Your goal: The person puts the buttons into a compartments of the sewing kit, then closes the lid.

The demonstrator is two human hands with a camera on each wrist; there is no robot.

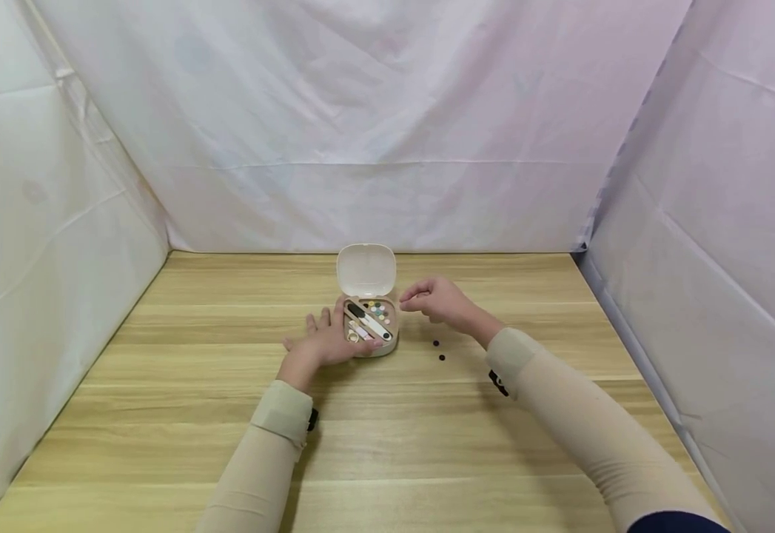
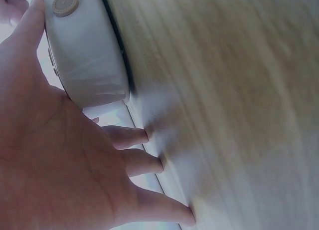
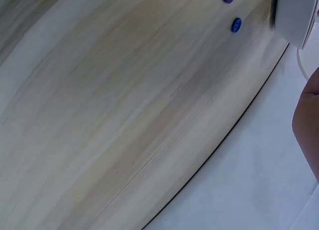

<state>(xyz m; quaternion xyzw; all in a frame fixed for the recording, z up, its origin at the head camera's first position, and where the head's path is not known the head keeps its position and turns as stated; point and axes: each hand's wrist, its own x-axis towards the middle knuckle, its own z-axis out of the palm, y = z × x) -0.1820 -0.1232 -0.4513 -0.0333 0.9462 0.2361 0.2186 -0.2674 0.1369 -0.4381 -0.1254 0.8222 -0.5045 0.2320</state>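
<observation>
A small white sewing box [image 1: 380, 352] stands on the table with its lid [image 1: 367, 270] raised. Its divided tray holds several colored buttons [image 1: 377, 309], a long white-handled tool with a black end [image 1: 375, 326], and small items at the front left. My left hand [image 1: 327, 343] lies against the box's left side, thumb along the front edge, other fingers spread straight, some touching the table. My right hand [image 1: 445, 302] hovers just beside the tray's right edge, thumb and fingertips brought together; whether anything is pinched there is too small to see. Two dark buttons [image 1: 442, 357] lie on the table below it.
The wooden table [image 1: 387, 444] is bounded by white cloth [image 1: 360, 148] at the back and both sides. A round tan knob [image 2: 65, 4] shows on the box's front in the left wrist view. The raised lid stands near the table's back edge.
</observation>
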